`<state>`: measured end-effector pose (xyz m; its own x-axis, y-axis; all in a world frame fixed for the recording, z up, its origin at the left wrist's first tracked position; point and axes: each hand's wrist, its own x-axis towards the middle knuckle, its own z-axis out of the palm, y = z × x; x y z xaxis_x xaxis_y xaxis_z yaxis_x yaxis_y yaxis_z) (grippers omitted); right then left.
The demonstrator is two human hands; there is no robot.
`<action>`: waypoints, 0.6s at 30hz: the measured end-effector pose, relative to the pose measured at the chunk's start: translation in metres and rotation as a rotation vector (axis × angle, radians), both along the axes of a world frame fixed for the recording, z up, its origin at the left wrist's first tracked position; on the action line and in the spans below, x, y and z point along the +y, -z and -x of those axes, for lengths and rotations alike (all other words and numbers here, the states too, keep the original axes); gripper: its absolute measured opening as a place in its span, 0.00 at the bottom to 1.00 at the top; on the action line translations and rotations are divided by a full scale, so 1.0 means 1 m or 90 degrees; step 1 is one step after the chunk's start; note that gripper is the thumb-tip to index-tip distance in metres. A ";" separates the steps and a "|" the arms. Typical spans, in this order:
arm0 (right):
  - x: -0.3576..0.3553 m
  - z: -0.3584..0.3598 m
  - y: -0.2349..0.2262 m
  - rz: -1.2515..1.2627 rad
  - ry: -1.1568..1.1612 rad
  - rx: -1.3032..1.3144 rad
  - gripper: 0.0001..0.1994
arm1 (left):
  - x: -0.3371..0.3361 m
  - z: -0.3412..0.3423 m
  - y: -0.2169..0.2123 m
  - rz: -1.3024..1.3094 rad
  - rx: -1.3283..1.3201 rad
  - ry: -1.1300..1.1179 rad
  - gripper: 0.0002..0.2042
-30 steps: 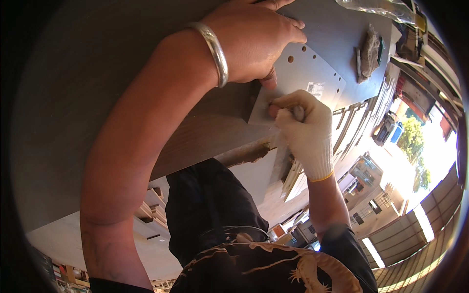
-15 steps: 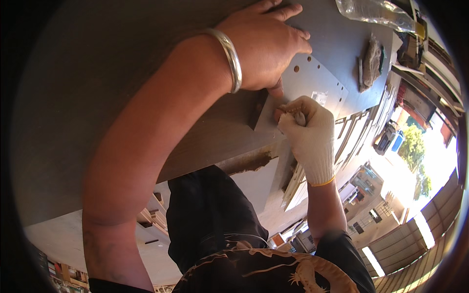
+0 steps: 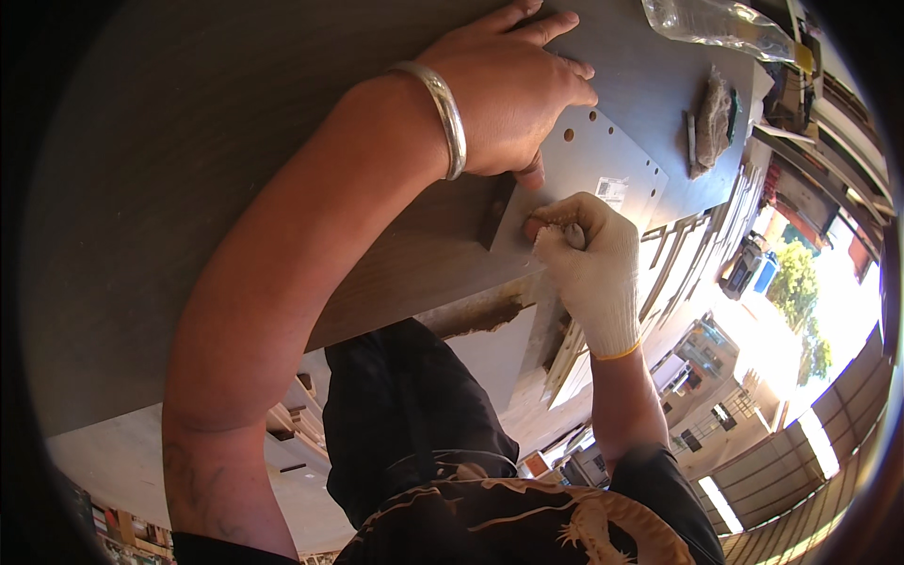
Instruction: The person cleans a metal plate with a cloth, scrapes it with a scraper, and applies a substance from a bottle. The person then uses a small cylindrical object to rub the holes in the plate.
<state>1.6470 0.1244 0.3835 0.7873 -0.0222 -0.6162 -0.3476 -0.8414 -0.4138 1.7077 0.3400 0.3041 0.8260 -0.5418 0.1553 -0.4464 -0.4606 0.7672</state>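
Head view shows a flat grey panel (image 3: 603, 174) with small drilled holes and a white sticker, lying on the dark wood-grain table (image 3: 235, 141). The bare left hand (image 3: 508, 89) presses flat on it, open; the white-gloved right hand (image 3: 589, 259) pinches a small tool (image 3: 573, 235) at its near edge.

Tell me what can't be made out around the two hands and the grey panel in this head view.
- Small tool in the gloved right hand: wrapped by the fingers, kind unclear.
- Grey drilled panel: its left part lies under the bare left hand.
- Clear plastic bag: cut off by the top edge.
- Dark pad: too small to identify.
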 end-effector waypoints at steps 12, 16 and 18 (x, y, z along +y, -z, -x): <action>0.013 0.014 0.008 0.011 -0.043 -0.068 0.08 | -0.007 0.002 0.002 -0.002 -0.020 -0.034 0.33; 0.008 0.020 0.007 -0.033 0.027 -0.072 0.07 | -0.003 0.001 0.002 0.011 0.002 -0.001 0.33; 0.002 0.019 0.005 -0.021 0.157 -0.053 0.08 | -0.004 0.000 0.004 0.011 -0.027 -0.018 0.33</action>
